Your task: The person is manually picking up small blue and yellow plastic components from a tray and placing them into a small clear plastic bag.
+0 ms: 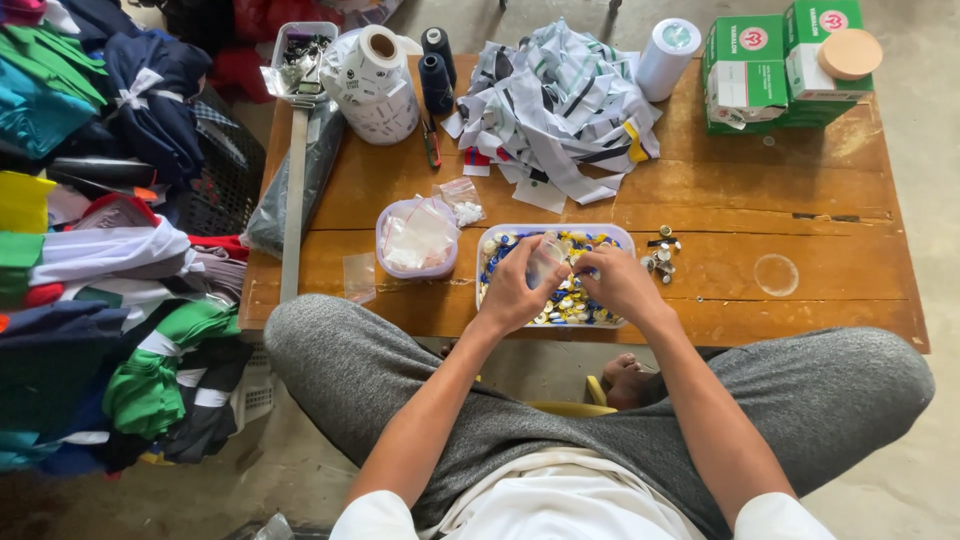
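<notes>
Both hands' fingers, left hand (515, 295) & right hand (618, 285), pinch small clear bag (545, 258) over button tray (556, 229) nr table edge (800, 325).

I see a low brown wooden table (800, 190) carrying a rectangular clear plastic tray (620, 236), a round lilac tub (384, 225), a heap of white fabric strips (560, 100) and green cardboard boxes (745, 70).

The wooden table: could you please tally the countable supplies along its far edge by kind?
Dark thread cones: 2
Green boxes: 2, maybe more stacked
White rolls: 2, counting the label roll
Total: 6

Nearer, both the left hand and right hand work over the button tray.
</notes>
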